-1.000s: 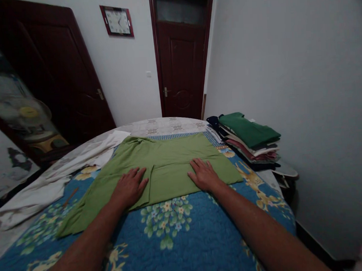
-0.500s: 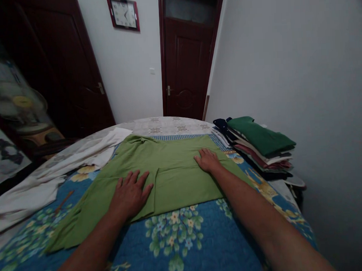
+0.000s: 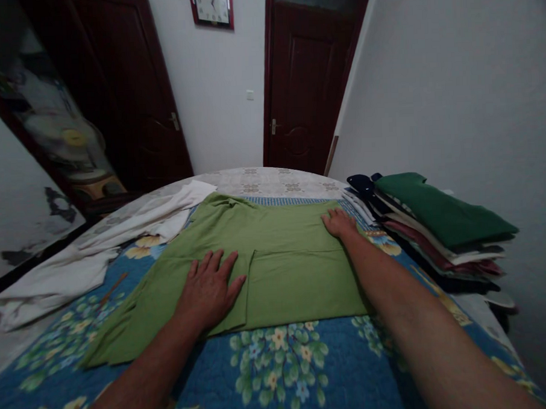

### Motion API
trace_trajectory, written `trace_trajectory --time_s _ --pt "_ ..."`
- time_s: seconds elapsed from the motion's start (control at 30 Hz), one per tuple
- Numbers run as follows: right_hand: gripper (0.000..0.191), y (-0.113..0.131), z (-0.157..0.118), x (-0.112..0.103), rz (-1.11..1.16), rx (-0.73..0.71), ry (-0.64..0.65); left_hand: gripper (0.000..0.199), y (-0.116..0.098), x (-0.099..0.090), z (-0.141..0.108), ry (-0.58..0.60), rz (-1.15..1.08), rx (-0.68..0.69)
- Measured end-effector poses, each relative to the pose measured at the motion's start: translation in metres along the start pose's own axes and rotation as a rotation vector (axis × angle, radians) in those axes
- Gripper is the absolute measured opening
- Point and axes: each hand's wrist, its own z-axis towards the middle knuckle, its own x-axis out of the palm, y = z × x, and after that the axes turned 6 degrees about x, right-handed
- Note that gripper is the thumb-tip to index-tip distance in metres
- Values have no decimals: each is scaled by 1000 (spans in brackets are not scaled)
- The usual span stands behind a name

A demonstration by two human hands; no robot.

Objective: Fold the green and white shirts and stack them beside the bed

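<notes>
A light green garment (image 3: pixel 299 282) lies spread on the blue floral quilt (image 3: pixel 280 373), with its near part folded over. My left hand (image 3: pixel 211 288) rests flat on its left half, fingers spread, beside a vertical fold edge. Near the garment's far right corner, my right hand (image 3: pixel 341 221) lies palm down with its fingers extended. Neither hand grips the cloth. The garment's far left part is bunched and wrinkled, and its lower left end trails out toward the quilt's left side.
To the right stands a stack of folded clothes (image 3: pixel 446 233) topped by a green one, close to the wall. White cloth (image 3: pixel 81 276) lies crumpled along the left. Beyond the quilt, a pale patterned cover (image 3: pixel 272 179) reaches the bed's rounded far edge.
My right hand has slid outward over the garment toward its far right edge. My left hand stays flat in about the same place on the cloth. The camera view has shifted.
</notes>
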Motion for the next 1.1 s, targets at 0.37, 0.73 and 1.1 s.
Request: trace_trajectory --time_s 0.37,0.73,1.1 --pt "66 -12 -15 -14 192 -153 -51 88 -5 4 -6 -74 -61 -78" --pt "65 89 -161 0 189 -687 136 92 -9 1 -10 -77 -122 -89" --pt "63 172 -165 20 8 -690 100 97 -8 8 -9 -80 -145 -86"
